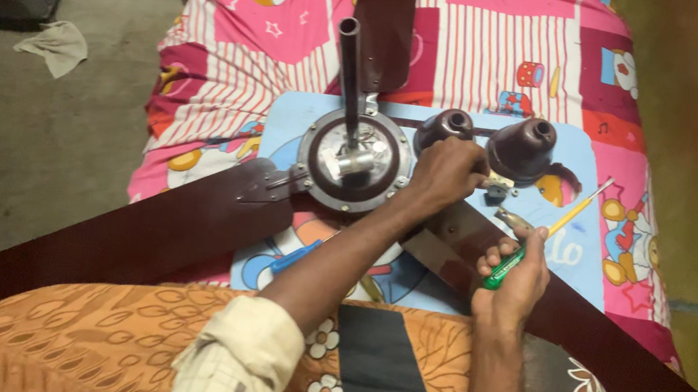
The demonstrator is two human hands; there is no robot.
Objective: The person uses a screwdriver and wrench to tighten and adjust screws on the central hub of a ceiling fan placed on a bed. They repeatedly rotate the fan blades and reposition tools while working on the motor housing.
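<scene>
The dark brown ceiling fan motor housing [353, 161], round with a metal downrod standing up from it, lies on a pink patterned bedsheet [478, 47], its three long brown blades spread outward. Just right of the housing, the left hand [448, 170] rests with fingers curled together over a small part; what they pinch cannot be told. Further right, nearer the person, the right hand [513, 276] grips a green-handled screwdriver [540, 238], fingers closed around it. Two brown dome-shaped canopy cups [518, 146] stand just right of the housing (beyond the left hand). Judged step: work on fittings beside the housing; bringing the screwdriver tip across would call for a steady left-hand hold.
</scene>
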